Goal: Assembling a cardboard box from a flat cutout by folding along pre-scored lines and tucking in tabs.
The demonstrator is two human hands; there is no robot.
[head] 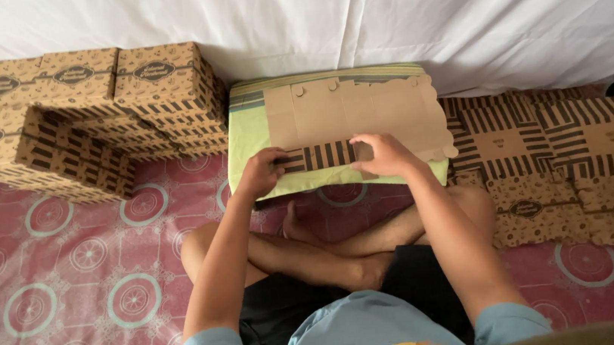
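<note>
A person sits cross-legged on a patterned red floor mat (90, 279), seen from above. Both hands are clamped on a flat, unfolded cardboard box blank (358, 114), lying on a green cushion (250, 140) just in front of them. The left hand (260, 173) and right hand (385, 154) are apart, each gripping an end of the blank's black-striped flap (318, 156). Left of the hands stands a stack of finished boxes (80, 113); to the right lies a pile of flat blanks (557, 161). Beyond the hands hangs a white sheet (381, 12).
</note>
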